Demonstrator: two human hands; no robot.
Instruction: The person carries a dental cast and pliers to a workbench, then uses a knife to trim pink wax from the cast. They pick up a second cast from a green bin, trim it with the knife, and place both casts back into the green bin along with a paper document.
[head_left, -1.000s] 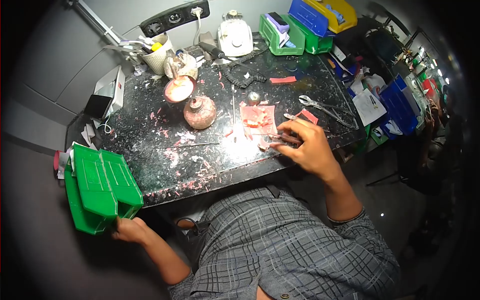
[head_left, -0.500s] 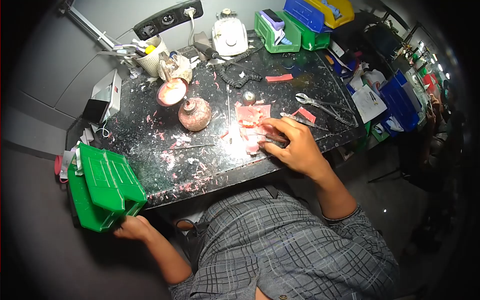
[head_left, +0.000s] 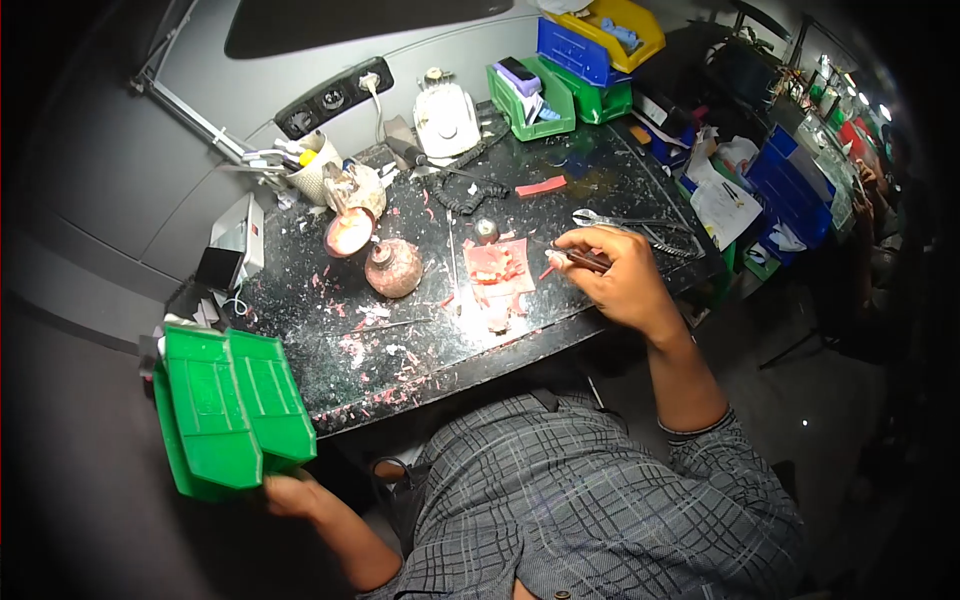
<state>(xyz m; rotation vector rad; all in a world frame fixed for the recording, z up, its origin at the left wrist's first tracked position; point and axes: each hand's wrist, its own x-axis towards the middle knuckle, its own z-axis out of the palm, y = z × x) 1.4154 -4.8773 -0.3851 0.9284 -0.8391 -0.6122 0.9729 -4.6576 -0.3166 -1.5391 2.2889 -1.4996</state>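
My right hand point(head_left: 622, 277) is closed round a dark-handled tool point(head_left: 588, 260), raised over the right side of the black bench point(head_left: 380, 350). To its left, a pink wax sheet point(head_left: 515, 278) with a small pink piece point(head_left: 490, 268) on it lies under bright light. My left hand point(head_left: 292, 495) is at the lower edge of the green bins point(head_left: 225, 400), left of the bench. Its fingers are mostly hidden behind the bins, so its grip cannot be made out.
A round pink-speckled burner point(head_left: 393, 268), a bowl of pink material point(head_left: 350, 232) and a small metal cup point(head_left: 486, 231) stand on the bench. Pliers point(head_left: 600, 218) lie at the right. A white device point(head_left: 446, 120) and a green bin point(head_left: 535, 105) stand at the back.
My right hand has lifted up and rightward from the pink wax with the tool. The whole view has shifted slightly, and my left hand remains by the green bins.
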